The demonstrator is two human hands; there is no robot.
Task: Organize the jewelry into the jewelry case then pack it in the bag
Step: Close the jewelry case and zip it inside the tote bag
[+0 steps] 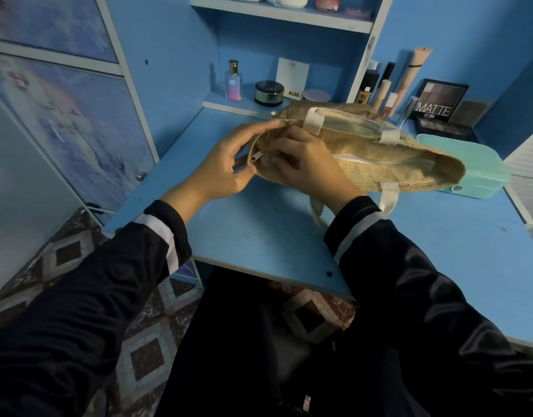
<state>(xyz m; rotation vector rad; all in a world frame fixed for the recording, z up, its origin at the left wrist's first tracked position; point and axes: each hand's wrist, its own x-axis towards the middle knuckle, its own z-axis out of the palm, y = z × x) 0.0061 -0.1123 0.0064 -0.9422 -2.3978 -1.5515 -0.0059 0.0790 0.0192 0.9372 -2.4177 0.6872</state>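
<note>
- Bag (394,173): a tan woven bag lies on its side on your blue desk (244,236), long axis running left to right, and its mouth faces you.
- Zip (379,160): a white zip runs along the bag's inner edge. Its white pull (256,156) sits at the left end, between your two hands.
- Handle (349,124): a clear handle on white webbing lies along the bag's far side. A second white strap (388,195) hangs over the near side.
- Left hand (226,164): you grip the bag's left end, with the forefinger stretched along the top rim and the thumb curled in below.
- Right hand (304,164): it rests on the bag just right of the pull, fingers curled inward toward the pull. You cannot tell whether they pinch the pull or the cloth.
- Case (476,164): the teal case stands shut on the desk behind the bag's right end, and the bag partly hides it.
- Rear of desk: a perfume bottle (233,81), a black jar (269,93) and a palette (436,100) marked MATTE stand well apart from your hands.
</note>
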